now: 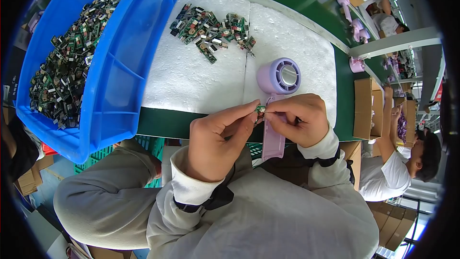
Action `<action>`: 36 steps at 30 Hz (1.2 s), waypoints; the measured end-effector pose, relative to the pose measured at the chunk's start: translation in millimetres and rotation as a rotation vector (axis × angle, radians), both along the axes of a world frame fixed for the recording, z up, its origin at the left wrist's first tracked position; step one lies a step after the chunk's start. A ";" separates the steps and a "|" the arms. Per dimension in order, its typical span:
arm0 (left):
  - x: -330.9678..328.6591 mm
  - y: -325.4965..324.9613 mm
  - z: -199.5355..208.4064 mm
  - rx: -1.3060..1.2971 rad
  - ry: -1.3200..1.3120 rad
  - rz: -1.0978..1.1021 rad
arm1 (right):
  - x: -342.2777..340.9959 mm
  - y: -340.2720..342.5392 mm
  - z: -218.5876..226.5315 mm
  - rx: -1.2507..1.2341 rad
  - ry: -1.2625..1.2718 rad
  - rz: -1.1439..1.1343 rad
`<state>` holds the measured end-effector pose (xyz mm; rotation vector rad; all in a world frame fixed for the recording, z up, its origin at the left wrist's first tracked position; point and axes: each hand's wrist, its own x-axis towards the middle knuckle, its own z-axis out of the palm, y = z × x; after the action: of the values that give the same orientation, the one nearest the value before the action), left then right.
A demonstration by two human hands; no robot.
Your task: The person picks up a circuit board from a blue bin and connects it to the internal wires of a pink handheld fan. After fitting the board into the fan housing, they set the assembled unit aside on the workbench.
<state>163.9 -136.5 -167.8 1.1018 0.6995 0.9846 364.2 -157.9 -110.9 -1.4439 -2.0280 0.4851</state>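
Between the fingertips of my left hand (218,136) is a small green circuit board (260,109). My right hand (303,119) pinches at the board's right side; whether it grips the board or a thin wire on it is too small to tell. Just beyond my hands a lilac handheld fan (279,76) lies on the white foam sheet (203,84). Its round head points away from me, and its handle casing (273,141) runs toward me under my right hand, past the table edge. A loose pile of small circuit boards (206,29) lies on the foam farther back.
A blue bin (122,74) full of circuit boards (67,67) stands at the left. Green table surface (165,122) borders the foam. Along the right are cardboard boxes (369,108), more lilac fans (357,64) on a line, and a person in a white shirt (388,172).
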 end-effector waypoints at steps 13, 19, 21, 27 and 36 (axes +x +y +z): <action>-3.3 -0.9 5.4 -0.011 0.023 -0.048 | -0.9 -0.1 -0.1 -0.013 0.035 -0.017; -6.9 2.8 7.8 -0.057 -0.134 -0.100 | 4.7 -4.2 2.6 -0.132 0.104 -0.024; -7.7 4.3 7.1 -0.030 -0.149 -0.116 | 8.8 -4.2 1.7 -0.158 0.126 -0.038; -10.6 4.0 6.5 -0.100 -0.120 -0.228 | 12.2 -6.1 -5.2 -0.202 0.276 -0.017; -2.3 -1.9 3.4 -0.070 -0.148 -0.149 | 15.5 -8.6 -5.8 -0.242 0.285 -0.042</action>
<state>161.6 -138.4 -164.4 0.9942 0.5210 0.8972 379.7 -166.4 -116.7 -1.4567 -1.7555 0.8903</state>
